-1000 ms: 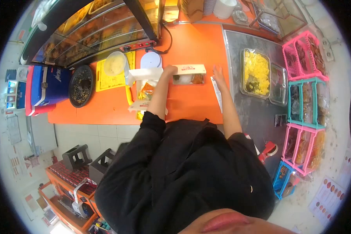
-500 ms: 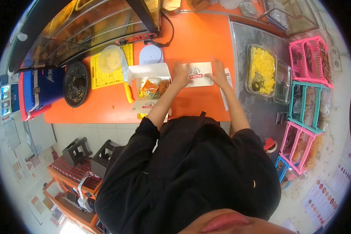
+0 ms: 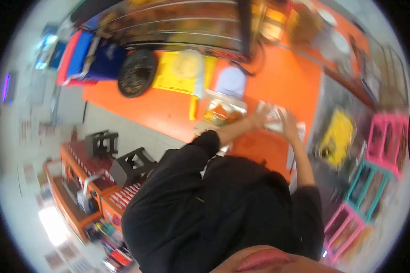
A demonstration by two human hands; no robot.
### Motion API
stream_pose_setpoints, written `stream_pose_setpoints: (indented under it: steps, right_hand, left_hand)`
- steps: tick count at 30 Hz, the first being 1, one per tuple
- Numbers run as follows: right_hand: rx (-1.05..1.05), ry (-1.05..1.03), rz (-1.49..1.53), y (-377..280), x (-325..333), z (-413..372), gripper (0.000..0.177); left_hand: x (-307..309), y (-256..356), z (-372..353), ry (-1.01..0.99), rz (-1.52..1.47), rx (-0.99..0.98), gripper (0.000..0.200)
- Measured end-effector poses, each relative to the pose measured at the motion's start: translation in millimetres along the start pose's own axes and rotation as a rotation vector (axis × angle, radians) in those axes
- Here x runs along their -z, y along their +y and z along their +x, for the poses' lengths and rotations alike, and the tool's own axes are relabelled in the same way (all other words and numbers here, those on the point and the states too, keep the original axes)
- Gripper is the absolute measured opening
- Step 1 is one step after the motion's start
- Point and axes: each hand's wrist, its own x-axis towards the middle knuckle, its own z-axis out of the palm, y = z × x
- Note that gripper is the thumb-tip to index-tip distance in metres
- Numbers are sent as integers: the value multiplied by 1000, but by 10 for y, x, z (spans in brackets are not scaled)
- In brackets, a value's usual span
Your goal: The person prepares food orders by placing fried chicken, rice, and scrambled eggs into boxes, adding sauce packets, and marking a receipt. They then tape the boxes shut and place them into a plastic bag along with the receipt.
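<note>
Between my hands on the orange table (image 3: pixel 168 109) is a white cardboard food box (image 3: pixel 273 120) with a red printed logo, blurred by motion. My left hand (image 3: pixel 259 117) grips its left end, and my right hand (image 3: pixel 289 125) has its fingers at the other end. To the left of my left hand stands an open food box (image 3: pixel 225 109) with orange and brown food inside. A second box below it is partly hidden by my left sleeve. White paper (image 3: pixel 300 129) lies to the right of my right hand.
Left of the boxes are a yellow-handled knife (image 3: pixel 193 108), a yellow cutting board (image 3: pixel 166 79), a black mortar (image 3: pixel 137 73) and a blue cooler (image 3: pixel 102 61). A glass display case (image 3: pixel 182 22) stands behind. To the right are a tray of yellow food (image 3: pixel 336 139) and pink baskets (image 3: pixel 387 136).
The view has swung and tilted, shifting the table and its things right and slightly down in the picture. Both hands stay at the logo box's ends; its outline is now smeared.
</note>
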Motion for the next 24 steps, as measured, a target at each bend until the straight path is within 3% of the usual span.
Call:
stream_pose_setpoints:
  steps: [2, 3, 5, 6, 8, 9, 11, 12, 13, 14, 20, 22, 24]
  right_hand:
    - [-95, -148, -44, -148, 211, -11, 105]
    - [-55, -146, -43, -223, 263, 40, 105]
    - [-210, -197, -160, -328, 310, 17, 84]
    - [-215, -193, -165, -318, 277, 22, 84]
    - [-317, 319, 386, -247, 165, -74, 56]
    - [-351, 330, 366, -185, 25, -185, 56]
    - [-869, 574, 1014, -58, -192, -603, 37]
    - [-836, 535, 974, -330, -18, -672, 39]
    - [-965, 450, 1021, -667, 269, -653, 35]
    - [-960, 354, 1042, -776, 370, -715, 34]
    - [-1026, 459, 1127, -1093, 633, -1210, 33]
    - [-1027, 426, 1123, -1122, 862, -1554, 36]
    - [-1081, 549, 1078, -1220, 1033, -1919, 39]
  left_hand:
    - [442, 266, 129, -149, -228, 229, 91]
    - [536, 260, 176, -133, -199, 253, 91]
    - [660, 313, 242, -405, -37, 245, 102]
    - [639, 309, 268, -434, 124, 224, 108]
    - [483, 200, 353, -413, 14, 265, 108]
    - [394, 166, 428, -402, -103, 307, 107]
    - [192, 88, 503, -382, -73, 253, 104]
    - [218, 107, 493, -200, -70, 160, 97]
    - [48, 107, 473, -200, -46, 152, 90]
    - [302, 277, 560, -197, -67, 243, 85]
    - [1197, 1410, 1092, 75, -17, 88, 79]
    - [1277, 1736, 1231, 57, 3, 16, 80]
    - [1298, 2182, 1317, 35, 11, -64, 80]
